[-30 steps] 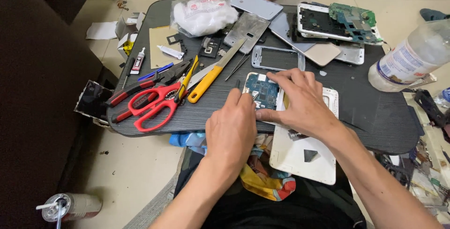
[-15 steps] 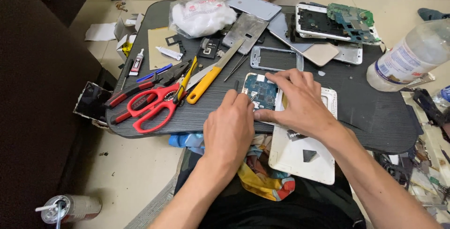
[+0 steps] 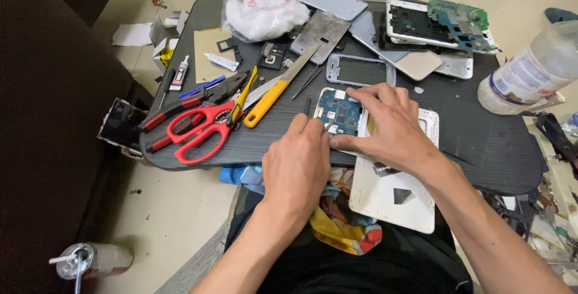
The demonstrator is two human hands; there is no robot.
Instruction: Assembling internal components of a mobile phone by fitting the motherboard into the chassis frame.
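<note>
A blue circuit board [image 3: 336,112] lies in a white phone body [image 3: 431,124] at the front of a dark tray table [image 3: 481,143]. My right hand [image 3: 391,126] grips this phone body, fingers spread over the board's right edge and thumb at its near edge. My left hand [image 3: 296,167] is closed in a pinch at the board's near edge, and a thin metal tip [image 3: 328,127] shows at its fingertips. What tool that tip belongs to is hidden by the hand. A white back panel [image 3: 391,200] lies under my right wrist.
Left of the board lie red scissors [image 3: 198,128], a yellow-handled blade [image 3: 271,95], pliers and screwdrivers. Behind are a phone frame [image 3: 358,70], metal plates, a bag of cotton [image 3: 265,14], opened phones [image 3: 442,26] and a plastic bottle [image 3: 530,74]. A can [image 3: 90,261] stands on the floor.
</note>
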